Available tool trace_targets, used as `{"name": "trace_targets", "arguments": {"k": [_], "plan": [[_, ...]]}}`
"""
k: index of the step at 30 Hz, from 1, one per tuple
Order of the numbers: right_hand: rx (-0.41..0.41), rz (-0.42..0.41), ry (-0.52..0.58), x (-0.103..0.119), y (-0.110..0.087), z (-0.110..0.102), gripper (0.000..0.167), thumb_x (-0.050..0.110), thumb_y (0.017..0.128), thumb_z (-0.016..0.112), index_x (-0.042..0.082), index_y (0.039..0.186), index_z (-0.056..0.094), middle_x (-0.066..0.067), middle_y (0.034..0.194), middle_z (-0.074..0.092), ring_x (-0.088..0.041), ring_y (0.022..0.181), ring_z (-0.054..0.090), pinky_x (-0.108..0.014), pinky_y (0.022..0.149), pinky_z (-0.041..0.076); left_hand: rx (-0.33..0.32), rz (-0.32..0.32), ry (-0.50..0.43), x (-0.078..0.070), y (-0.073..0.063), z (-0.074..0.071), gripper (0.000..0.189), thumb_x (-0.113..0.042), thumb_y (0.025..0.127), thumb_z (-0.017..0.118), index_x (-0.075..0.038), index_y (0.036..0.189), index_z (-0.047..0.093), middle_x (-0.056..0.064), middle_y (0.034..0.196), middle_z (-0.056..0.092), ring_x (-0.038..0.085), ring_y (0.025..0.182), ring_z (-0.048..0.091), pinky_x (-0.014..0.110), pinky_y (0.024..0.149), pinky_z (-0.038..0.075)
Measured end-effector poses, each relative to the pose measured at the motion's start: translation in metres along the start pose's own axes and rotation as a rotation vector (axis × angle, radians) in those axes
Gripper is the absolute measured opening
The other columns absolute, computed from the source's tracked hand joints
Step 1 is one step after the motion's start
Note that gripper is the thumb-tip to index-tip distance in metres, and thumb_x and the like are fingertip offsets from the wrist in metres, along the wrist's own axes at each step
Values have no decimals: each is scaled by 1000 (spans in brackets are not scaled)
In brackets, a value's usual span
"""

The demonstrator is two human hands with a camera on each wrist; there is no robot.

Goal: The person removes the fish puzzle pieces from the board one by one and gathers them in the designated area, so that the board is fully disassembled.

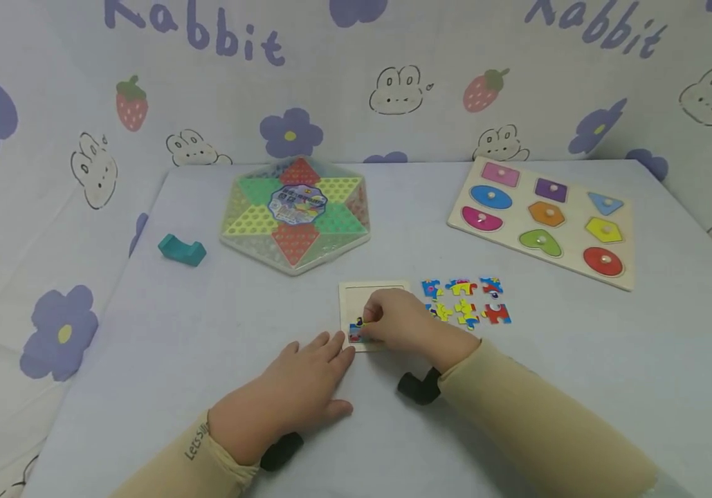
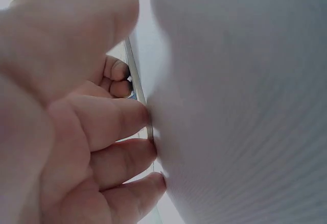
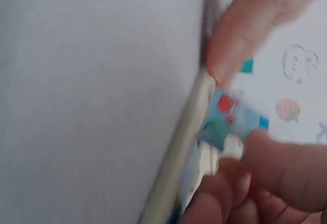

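My right hand point(image 1: 402, 321) pinches a blue jigsaw piece point(image 3: 227, 117) with a red and green print between thumb and fingers. It holds the piece tilted up over the lower part of a small wooden puzzle tray point(image 1: 362, 294). Part of the tray is hidden under that hand. Spread flat on the table, my left hand point(image 1: 296, 387) has its fingertips right at the tray's lower left corner. To the tray's right lie several loose jigsaw pieces point(image 1: 495, 313) in blue, yellow and red.
Behind the tray is a hexagonal Chinese checkers board point(image 1: 296, 238). A wooden shape board point(image 1: 514, 235) with knobbed pieces lies at the back right. Off to the left sits a teal block point(image 1: 182, 250). Dark wrist gear point(image 1: 418, 387) shows beneath the right forearm.
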State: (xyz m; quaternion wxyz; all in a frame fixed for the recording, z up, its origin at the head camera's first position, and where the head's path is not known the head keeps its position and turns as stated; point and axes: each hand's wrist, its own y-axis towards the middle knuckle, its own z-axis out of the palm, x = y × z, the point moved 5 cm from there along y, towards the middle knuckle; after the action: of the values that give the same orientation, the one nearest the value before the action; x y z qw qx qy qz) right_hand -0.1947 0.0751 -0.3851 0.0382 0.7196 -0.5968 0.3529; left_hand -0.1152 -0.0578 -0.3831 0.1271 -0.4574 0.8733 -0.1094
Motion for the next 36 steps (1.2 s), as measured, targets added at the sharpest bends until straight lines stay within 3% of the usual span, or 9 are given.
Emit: {"name": "trace_targets", "arguments": {"k": [8,12,16,23,36], "plan": [[-3,32,221,-43,-19,-32,11,18,90,67,8,94,64,-4,80,59,-17,69,54,-25,61,46,72,-24,-49,1,1,1,73,-51,90,61,-12,148,39,8,157,32,28,145,31,56,109,33],[28,73,200,-70,-33,-47,13,17,90,67,6,95,65,-4,74,56,-17,67,52,-26,60,44,90,-34,-56,2,-1,0,75,-51,90,62,-13,149,37,8,158,30,28,146,28,56,111,31],[56,122,141,-88,-42,-48,15,20,89,69,7,95,64,-4,77,59,-17,67,53,-26,61,45,85,-36,-52,3,-3,0,79,-51,87,65,-12,150,36,9,159,29,29,146,27,56,110,31],[11,142,1,-91,-44,-43,15,22,88,70,10,93,64,-4,81,61,-17,69,55,-26,62,47,95,-47,-48,3,-1,2,86,-52,82,71,-12,150,36,9,159,29,29,146,27,57,110,31],[-46,122,-101,-85,-47,-43,10,19,88,69,10,91,66,-3,82,63,-17,76,54,-26,63,47,89,-29,-37,1,3,4,86,-52,82,71,-12,149,37,9,159,29,29,146,27,57,110,31]]}}
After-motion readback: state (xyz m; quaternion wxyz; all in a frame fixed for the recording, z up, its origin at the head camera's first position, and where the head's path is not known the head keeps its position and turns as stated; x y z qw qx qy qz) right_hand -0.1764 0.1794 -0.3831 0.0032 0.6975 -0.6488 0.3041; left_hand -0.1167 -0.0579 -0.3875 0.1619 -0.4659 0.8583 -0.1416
